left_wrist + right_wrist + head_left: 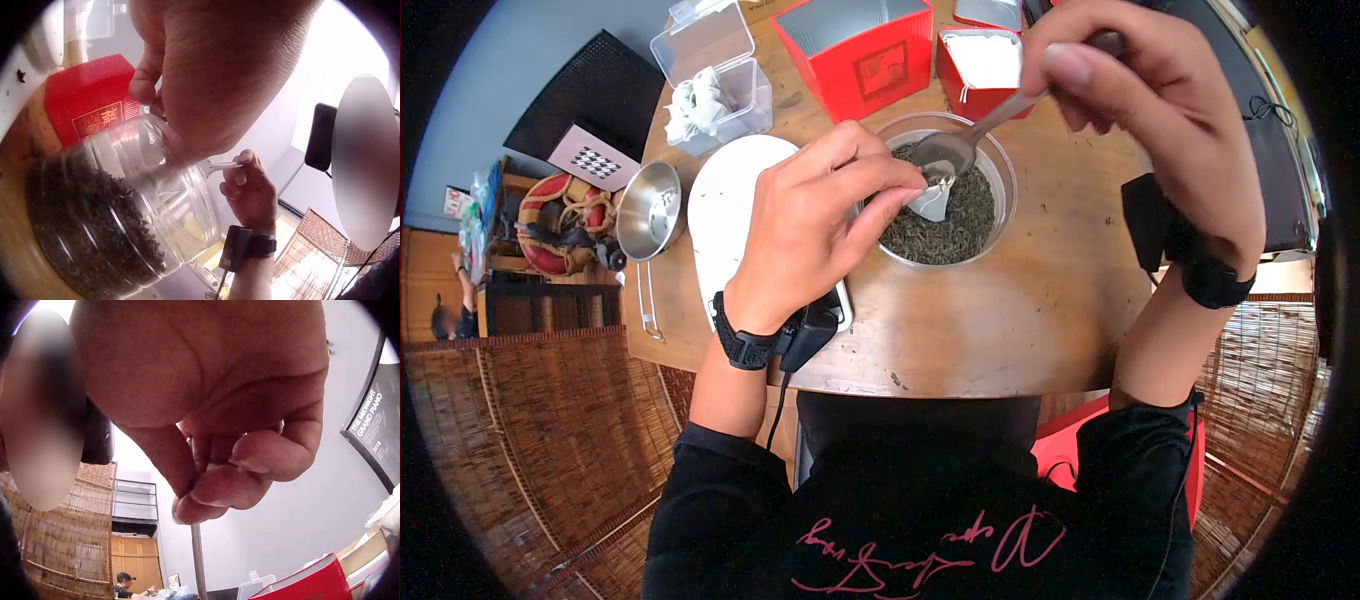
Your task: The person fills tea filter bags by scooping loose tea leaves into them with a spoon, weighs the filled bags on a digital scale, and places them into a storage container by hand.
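Pinching a small, thin white bag (932, 205) in the left hand (805, 215), fingertips together, above the round, clear jar (1010, 192) of crumbly dark-green leaves (935, 240), upper centre of the frame. Gripping a smooth metal spoon (950, 152) by its handle in the curled right hand (1165, 100), bowl at the bag's top.

Table: wooden (1020, 320), brown, with a curved near edge and a glossy sheen
Wall: plain blue-grey (490, 50), beyond the table's left side
Woven screens: brown slatted panels (540, 430), to the table's near left and near right
Wooden doors: orange-brown (140, 559), well apart from the table
Poster: dark, white-lettered (375, 419), higher than the table
Light: bright white glare above the table
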